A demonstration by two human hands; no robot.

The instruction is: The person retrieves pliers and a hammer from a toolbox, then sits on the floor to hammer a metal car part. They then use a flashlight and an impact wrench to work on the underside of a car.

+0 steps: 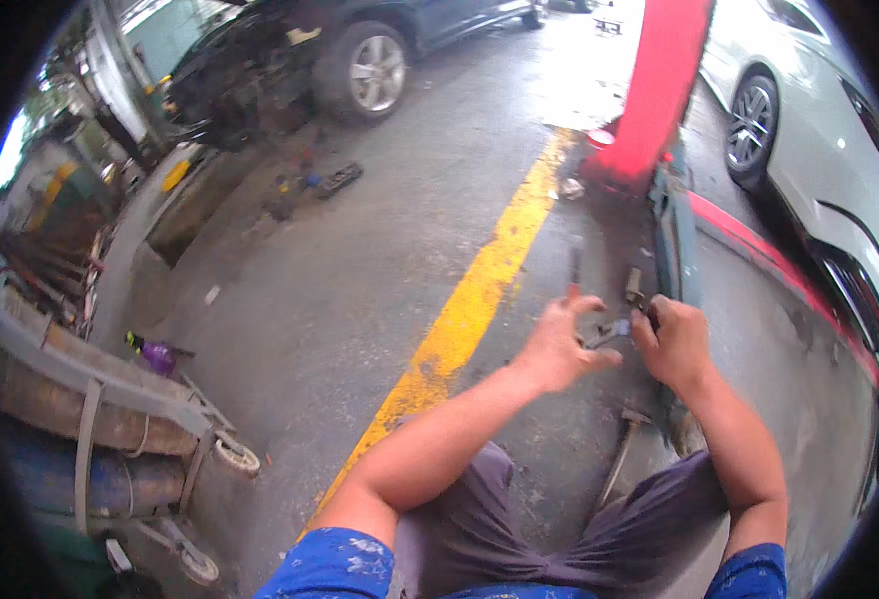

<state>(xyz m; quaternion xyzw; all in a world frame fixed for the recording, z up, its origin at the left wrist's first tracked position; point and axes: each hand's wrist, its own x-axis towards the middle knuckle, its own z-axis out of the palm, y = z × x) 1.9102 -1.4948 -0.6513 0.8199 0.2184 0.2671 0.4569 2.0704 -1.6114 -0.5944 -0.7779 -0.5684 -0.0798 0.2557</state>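
Note:
My right hand (674,341) is closed, its thumb and fingers pinching a small metal part (635,288). Facing it, my left hand (559,344) has thumb and forefinger spread apart. A small, blurred greyish piece (614,329) shows between the two hands, close to the right fingertips. Just beyond the left forefinger is a thin tool (574,270) with a reddish lower part and a grey shaft; whether the hand touches it I cannot tell. On the floor near my right knee lies a hammer (623,451), its head pointing away from me.
A red post (651,95) rises ahead, right of a yellow floor line (474,299). Beyond it stands a white car (819,140); a dark car (429,25) is at far left. Nearer left are a cylinder cart (95,399), a purple bottle (158,356) and a dark tray (337,180).

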